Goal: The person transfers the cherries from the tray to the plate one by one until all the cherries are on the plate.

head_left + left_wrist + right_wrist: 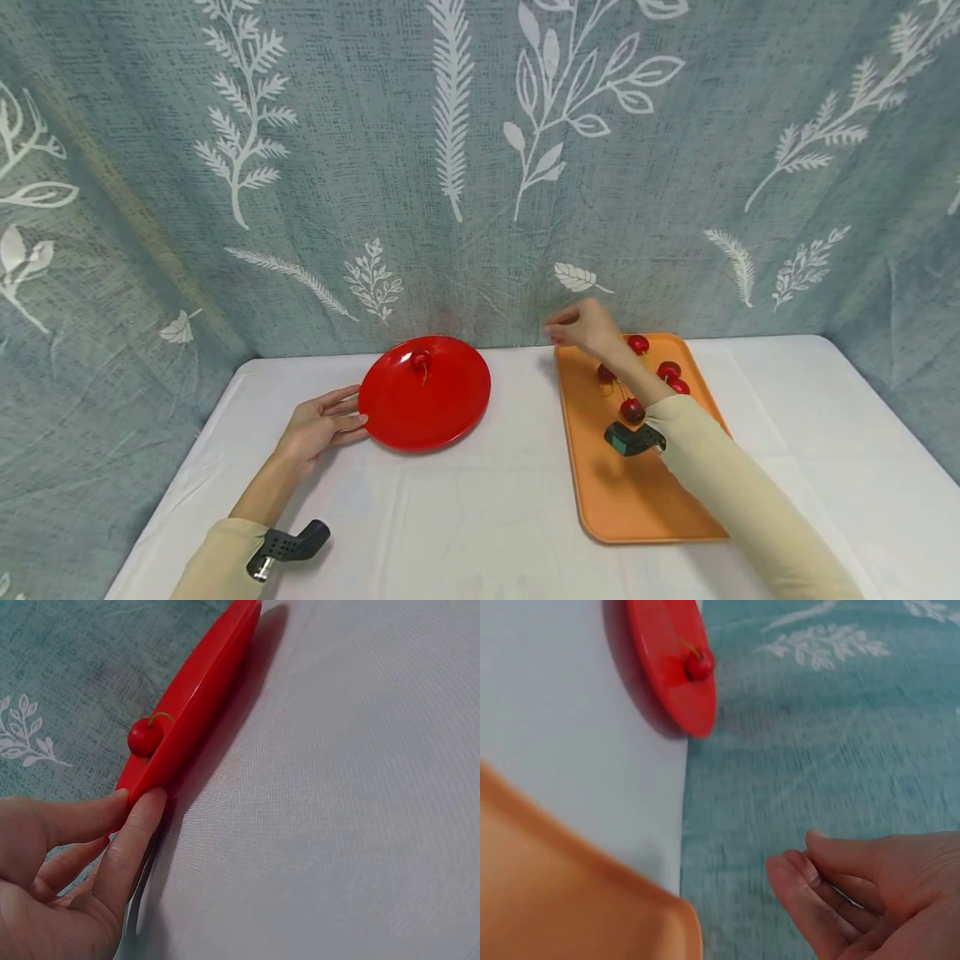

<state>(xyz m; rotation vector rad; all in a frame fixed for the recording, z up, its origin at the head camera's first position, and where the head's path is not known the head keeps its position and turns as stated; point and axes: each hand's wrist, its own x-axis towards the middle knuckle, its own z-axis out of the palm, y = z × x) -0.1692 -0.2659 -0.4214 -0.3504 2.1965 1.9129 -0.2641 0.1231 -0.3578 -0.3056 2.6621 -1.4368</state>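
At the left of the table a red plate (442,408) carries one cherry (421,360) with a thin stem, near its far side. My left hand (315,425) pinches the plate's left rim between thumb and fingers; the left wrist view shows the fingertips (154,801) against the rim. Over the far left corner of an orange tray (630,500) hovers my right hand (588,327), thumb close to the loosely bent fingers, and no object shows between them. Several cherries (632,411) lie in the tray's far half, partly hidden by the right forearm.
A white cloth (517,483) covers the table, with a strip of it between plate and tray. Behind the table's far edge hangs a blue-green curtain (337,167) with white leaf prints. Dark wrist cameras (288,546) sit on both sleeves.
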